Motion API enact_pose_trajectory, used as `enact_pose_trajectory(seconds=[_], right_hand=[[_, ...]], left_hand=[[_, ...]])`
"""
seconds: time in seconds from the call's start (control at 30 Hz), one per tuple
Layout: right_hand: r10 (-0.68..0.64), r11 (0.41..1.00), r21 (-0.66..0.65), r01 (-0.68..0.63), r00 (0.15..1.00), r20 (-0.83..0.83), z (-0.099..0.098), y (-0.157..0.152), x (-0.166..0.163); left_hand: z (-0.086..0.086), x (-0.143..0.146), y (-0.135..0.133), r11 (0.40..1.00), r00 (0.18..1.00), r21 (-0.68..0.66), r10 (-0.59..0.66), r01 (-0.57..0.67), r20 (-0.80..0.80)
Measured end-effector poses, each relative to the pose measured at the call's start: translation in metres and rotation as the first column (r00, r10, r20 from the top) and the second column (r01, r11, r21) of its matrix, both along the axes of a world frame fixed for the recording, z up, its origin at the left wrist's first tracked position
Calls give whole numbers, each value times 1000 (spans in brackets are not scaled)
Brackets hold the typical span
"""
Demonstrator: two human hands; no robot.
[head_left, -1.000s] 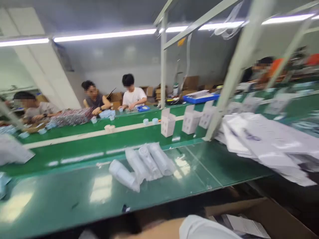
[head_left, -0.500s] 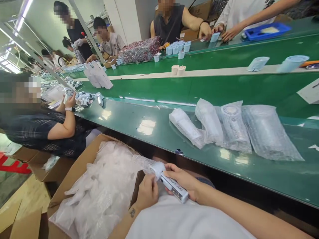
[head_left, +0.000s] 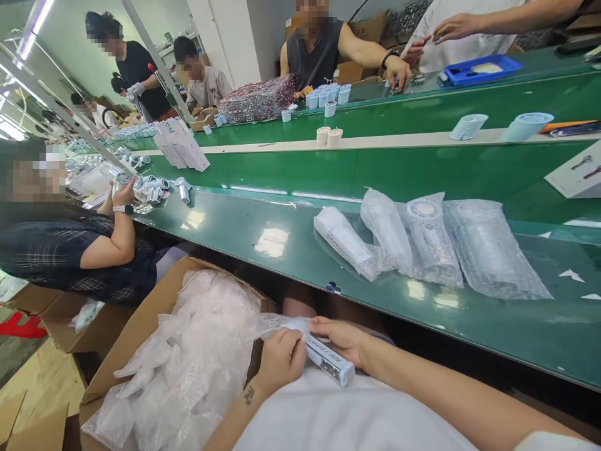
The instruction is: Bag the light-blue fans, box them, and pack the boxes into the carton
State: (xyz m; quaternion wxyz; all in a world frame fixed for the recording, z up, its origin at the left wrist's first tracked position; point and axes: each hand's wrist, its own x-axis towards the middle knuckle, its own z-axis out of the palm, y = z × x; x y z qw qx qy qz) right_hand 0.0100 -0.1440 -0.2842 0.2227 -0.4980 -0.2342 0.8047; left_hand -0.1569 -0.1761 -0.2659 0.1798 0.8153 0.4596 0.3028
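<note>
- Left hand point(head_left: 280, 360) pinches the mouth of a bubble bag point(head_left: 275, 324); right hand point(head_left: 345, 341) grips the fan point(head_left: 331, 366) by its handle.
- Judged best: keep the mouth spread and the fan in line with it, so the head does not snag.
- Fan: slim, white and pale blue, with a lettered handle; held over the lap, below the table point(head_left: 282, 250) edge, beside the carton point(head_left: 150, 313).

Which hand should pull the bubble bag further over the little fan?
Probably the left hand. It pinches the bubble bag right at the head end of the fan, so it can slide the bag along. The right hand grips the fan's body and is better placed to hold it steady.
</note>
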Motion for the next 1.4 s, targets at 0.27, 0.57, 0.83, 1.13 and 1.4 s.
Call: enact_pose_trajectory(seconds=[0.27, 0.57, 0.83, 1.13, 1.4], right_hand=[[99, 817, 498, -291, 922, 375, 38, 3, 29], [535, 658, 558, -505, 836, 125, 104, 3, 77], [-162, 971, 164, 173, 984, -80, 120, 34, 75], [71, 852, 519, -75, 997, 28, 101, 126, 31], [-438, 582, 729, -360, 616, 654, 22, 169, 80]], left_hand=[[-9, -11, -12, 887, 960, -433, 242, -160, 141], [32, -6, -3, 735, 808, -660, 290, 155, 512], [118, 15, 34, 688, 415, -461, 248, 560, 875], [105, 23, 109, 793, 813, -203, -525, 575, 252], [87, -122, 314, 794, 816, -190, 566, -578, -119]])
